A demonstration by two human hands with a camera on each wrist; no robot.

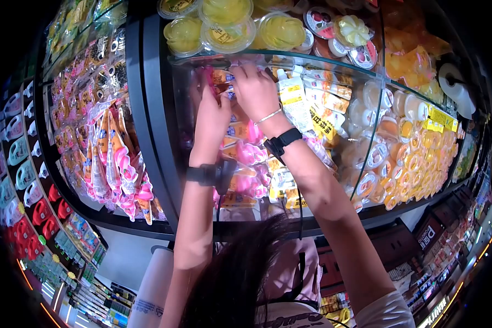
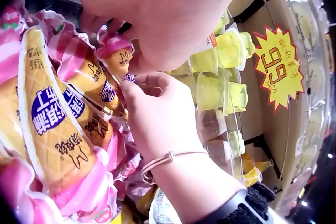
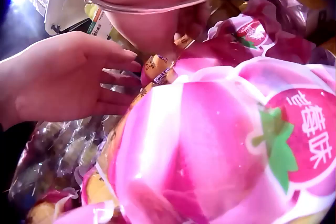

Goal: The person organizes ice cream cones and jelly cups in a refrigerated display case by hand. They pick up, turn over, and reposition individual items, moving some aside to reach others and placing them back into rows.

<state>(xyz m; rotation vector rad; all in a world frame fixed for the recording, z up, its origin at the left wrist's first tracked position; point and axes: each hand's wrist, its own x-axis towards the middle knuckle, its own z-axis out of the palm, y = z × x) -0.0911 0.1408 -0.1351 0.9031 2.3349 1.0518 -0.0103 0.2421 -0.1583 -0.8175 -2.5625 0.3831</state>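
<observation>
Both hands are together at the back of a glass-walled bin. My left hand (image 1: 212,112) holds the pink top of a small cone-shaped pudding packet (image 2: 116,58) between fingers and thumb; its fingers look fairly straight in the right wrist view. My right hand (image 1: 255,93), with a thin bracelet, has thumb and forefinger pinched at the narrow end of that packet. Part of the grip is hidden behind the hands. Similar packets (image 2: 58,108), waffle-patterned with pink tops, lie close beside the fingers. One large pink packet top (image 3: 194,145) fills much of the right wrist view.
A glass divider (image 1: 373,142) separates cups of yellow and orange jelly (image 1: 415,158) on the right. Green jelly cups (image 1: 227,33) sit above. White-and-yellow pouches (image 1: 295,98) lie right of the hands. A dark post (image 1: 150,109) stands at left, and a yellow price tag (image 2: 280,66) hangs nearby.
</observation>
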